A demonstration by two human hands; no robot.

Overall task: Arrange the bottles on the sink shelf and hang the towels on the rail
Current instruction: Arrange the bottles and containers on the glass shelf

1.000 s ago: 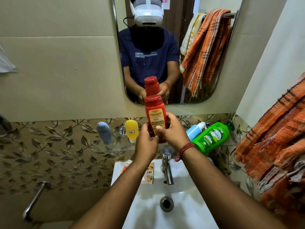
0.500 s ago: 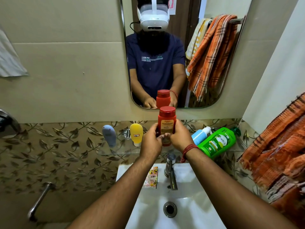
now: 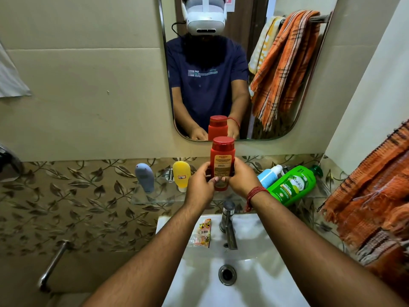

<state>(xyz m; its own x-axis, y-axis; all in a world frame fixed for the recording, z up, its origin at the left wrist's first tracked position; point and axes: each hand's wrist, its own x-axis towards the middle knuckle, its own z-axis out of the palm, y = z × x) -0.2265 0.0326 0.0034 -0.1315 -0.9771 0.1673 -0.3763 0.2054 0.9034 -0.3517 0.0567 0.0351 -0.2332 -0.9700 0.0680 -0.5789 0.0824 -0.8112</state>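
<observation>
A red bottle (image 3: 222, 160) stands upright at the middle of the glass shelf (image 3: 155, 199). My left hand (image 3: 200, 185) and my right hand (image 3: 240, 179) both grip its lower part from either side. Left of it on the shelf stand a grey tube (image 3: 145, 177) and a yellow tube (image 3: 181, 175). On the right a blue bottle (image 3: 267, 177) and a green bottle (image 3: 292, 186) lie tilted. An orange checked towel (image 3: 374, 193) hangs at the right edge. The mirror (image 3: 276, 63) reflects it and a yellow towel on a rail.
A white sink (image 3: 250, 280) with a chrome tap (image 3: 228, 224) sits below the shelf; a small sachet (image 3: 202, 233) lies on its rim. A metal pipe (image 3: 53, 262) sticks out of the leaf-patterned tiles at lower left. A pale cloth (image 3: 11, 80) hangs at far left.
Both hands lowered the red bottle from in front of the mirror down to the shelf, where it now stands upright.
</observation>
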